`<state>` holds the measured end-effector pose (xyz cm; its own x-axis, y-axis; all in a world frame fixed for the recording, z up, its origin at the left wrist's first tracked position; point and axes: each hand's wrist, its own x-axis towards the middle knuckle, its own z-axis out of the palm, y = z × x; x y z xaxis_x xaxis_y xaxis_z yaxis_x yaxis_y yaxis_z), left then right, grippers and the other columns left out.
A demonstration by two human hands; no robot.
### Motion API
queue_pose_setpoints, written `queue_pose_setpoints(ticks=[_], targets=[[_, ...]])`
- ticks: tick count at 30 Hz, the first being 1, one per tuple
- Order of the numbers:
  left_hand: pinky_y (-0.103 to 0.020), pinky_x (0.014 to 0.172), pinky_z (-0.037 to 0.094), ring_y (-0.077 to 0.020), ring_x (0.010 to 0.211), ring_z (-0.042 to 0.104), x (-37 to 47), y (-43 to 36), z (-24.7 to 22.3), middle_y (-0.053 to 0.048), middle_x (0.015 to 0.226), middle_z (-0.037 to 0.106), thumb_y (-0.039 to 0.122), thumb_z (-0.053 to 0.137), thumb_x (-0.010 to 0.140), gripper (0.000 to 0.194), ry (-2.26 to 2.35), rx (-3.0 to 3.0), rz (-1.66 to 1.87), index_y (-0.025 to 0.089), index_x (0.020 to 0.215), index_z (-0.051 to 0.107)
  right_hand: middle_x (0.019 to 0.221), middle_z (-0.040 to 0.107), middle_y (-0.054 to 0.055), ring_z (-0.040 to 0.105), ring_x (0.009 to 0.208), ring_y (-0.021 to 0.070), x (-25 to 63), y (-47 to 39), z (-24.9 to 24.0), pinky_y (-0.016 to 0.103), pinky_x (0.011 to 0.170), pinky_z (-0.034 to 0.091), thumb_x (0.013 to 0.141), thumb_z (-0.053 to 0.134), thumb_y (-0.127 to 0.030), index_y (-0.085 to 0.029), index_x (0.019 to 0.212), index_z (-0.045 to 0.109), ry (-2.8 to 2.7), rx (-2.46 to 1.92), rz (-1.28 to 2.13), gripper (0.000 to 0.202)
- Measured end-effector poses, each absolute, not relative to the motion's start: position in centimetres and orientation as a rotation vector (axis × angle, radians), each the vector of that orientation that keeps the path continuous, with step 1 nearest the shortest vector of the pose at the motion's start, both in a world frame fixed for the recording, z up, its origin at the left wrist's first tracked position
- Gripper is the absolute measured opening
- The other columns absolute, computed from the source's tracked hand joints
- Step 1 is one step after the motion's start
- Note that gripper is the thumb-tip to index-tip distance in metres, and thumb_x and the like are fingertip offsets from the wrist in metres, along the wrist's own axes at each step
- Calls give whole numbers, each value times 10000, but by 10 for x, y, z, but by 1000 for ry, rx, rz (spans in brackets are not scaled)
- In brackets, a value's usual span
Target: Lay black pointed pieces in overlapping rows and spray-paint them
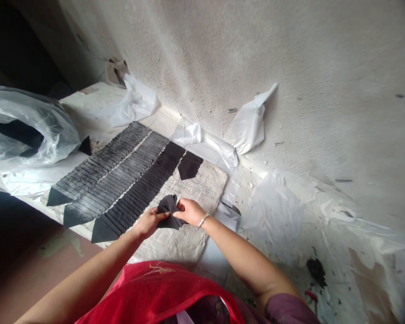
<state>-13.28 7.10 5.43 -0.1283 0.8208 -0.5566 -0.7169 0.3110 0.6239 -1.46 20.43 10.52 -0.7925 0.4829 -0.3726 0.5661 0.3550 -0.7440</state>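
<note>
Between my two hands, over the cloth-covered board (185, 238), is a fanned stack of black pieces (168, 210). My left hand (150, 222) pinches its left side with the thumb on top. On the right side, my right hand (188, 211) grips the stack, fingers closed. Three long rows of overlapping black pieces lie on the board to the left; the outer row (97, 164) and the middle row (121, 173) look greyish, the nearest row (140, 193) plain black. A short fourth row (190, 165) starts at the board's far edge.
A clear plastic bag (54, 130) with something black inside stands at the left. Crumpled white sheets (249, 123) lie along the rough wall (310, 90). A black clump (316, 271) and a red-ended tool (311, 295) are at the lower right.
</note>
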Motion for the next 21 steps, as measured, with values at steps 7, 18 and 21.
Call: queue_pose_setpoints(ticks=[7,18,21], targets=[[-305,644,519,-210,640,652,-136,81,46,-97,718,693,212,776,600,255,1059,108,1290,84,811,711,621,520,-57,487,566,90,-18,223,83,215,540,385,694,672,-236,-159,701,513,2132,1003,-1824,178],[-317,685,527,-201,662,656,-135,97,35,-83,740,698,229,761,623,247,1036,49,1261,110,832,706,606,490,-74,436,574,85,-21,250,74,214,551,343,640,697,-252,-162,653,495,2238,908,-1691,221],[-323,675,523,-227,702,663,-133,105,30,-84,748,701,212,755,627,240,1038,41,1269,117,842,707,625,497,-75,448,587,84,-21,261,70,211,563,356,633,696,-221,-161,677,503,2186,850,-1718,207]])
